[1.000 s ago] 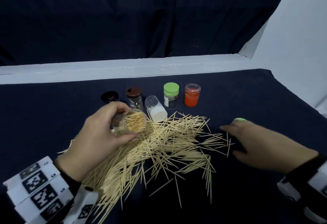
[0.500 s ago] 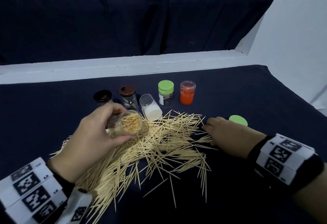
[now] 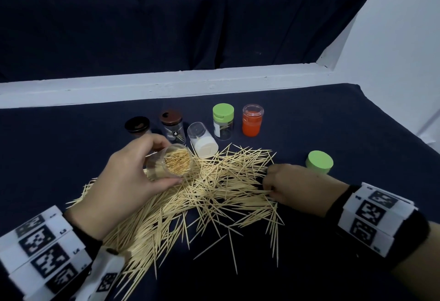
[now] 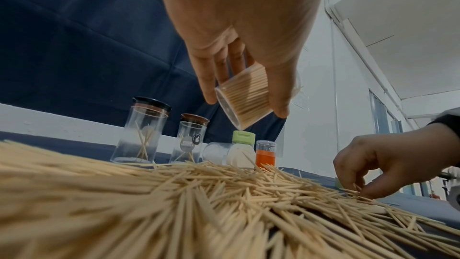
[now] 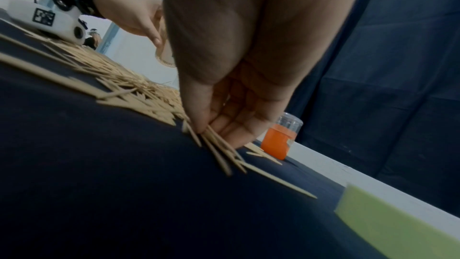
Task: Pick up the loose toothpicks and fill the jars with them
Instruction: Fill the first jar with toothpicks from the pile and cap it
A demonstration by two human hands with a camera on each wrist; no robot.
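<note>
1. Sprawling across the dark table cloth (image 3: 357, 122), the loose toothpicks (image 3: 214, 196) fill the centre and lower left of the head view, a dense heap that thins to stray sticks toward the lower middle.
2. Your left hand (image 3: 126, 181) grips a clear jar (image 3: 171, 163) left of centre, fingers and thumb wrapped round its wall. The jar is tilted with its open mouth facing the camera, packed with toothpicks, and held above the heap.
3. Your right hand (image 3: 292, 186) sits at the right edge of the heap, fingers curled down. In the right wrist view its fingertips (image 5: 211, 125) pinch a small bunch of toothpicks that still touch the cloth.
4. Behind the heap, in the upper middle of the head view, you have a row of jars: a black-lidded jar (image 3: 137, 125), a brown-lidded jar (image 3: 172, 124), a white-capped jar (image 3: 202, 140) lying on its side, a green-lidded jar (image 3: 223, 121) and an orange jar (image 3: 252, 119). The left wrist view shows only a few toothpicks in the black-lidded and brown-lidded ones.
5. A loose green lid (image 3: 319, 161) lies on the cloth just beyond your right hand, right of centre.
6. A white ledge (image 3: 166, 84) and a dark curtain (image 3: 190, 15) close off the top of the frame.
</note>
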